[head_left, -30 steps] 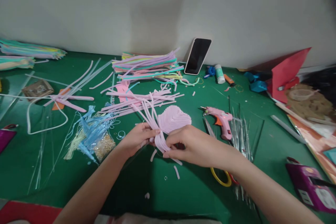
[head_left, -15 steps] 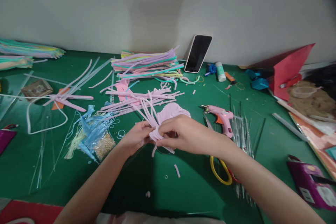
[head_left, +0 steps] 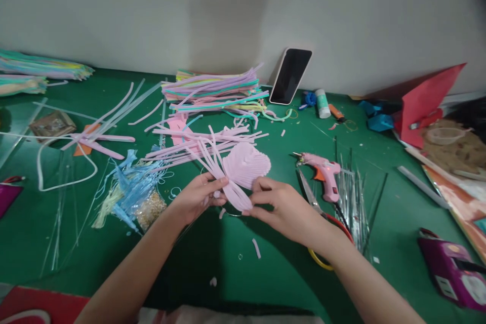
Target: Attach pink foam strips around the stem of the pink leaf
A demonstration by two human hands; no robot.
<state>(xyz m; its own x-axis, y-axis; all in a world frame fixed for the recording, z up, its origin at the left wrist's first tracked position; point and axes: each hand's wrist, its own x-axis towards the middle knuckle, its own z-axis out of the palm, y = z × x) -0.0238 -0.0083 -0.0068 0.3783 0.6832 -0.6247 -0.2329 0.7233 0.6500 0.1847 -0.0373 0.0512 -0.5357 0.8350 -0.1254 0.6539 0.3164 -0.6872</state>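
Observation:
My left hand [head_left: 203, 195] pinches a bunch of pale pink pipe cleaners [head_left: 210, 157] where they are gathered, with loose ends fanning up and to the left. From that gathered point a ribbed, rounded petal [head_left: 246, 164] of the same pipe cleaners spreads to the right. A second, narrower lobe [head_left: 238, 196] points down and right. My right hand [head_left: 271, 205] has the tip of this lobe between thumb and fingers. Behind my hands lies a pile of loose pink pipe cleaners [head_left: 170, 154].
A pink glue gun [head_left: 322, 169] and scissors [head_left: 311, 195] lie right, beside thin silver wires [head_left: 353, 202]. Blue tassels [head_left: 131, 182] and a bag of gold beads [head_left: 151, 210] lie left. A phone [head_left: 290, 76] leans on the wall near mixed pipe cleaners [head_left: 216, 88].
My right hand has moved right and slightly down from the gathered point, drawing the lower lobe out longer. More of the ribbed petal shows. The left hand keeps its hold.

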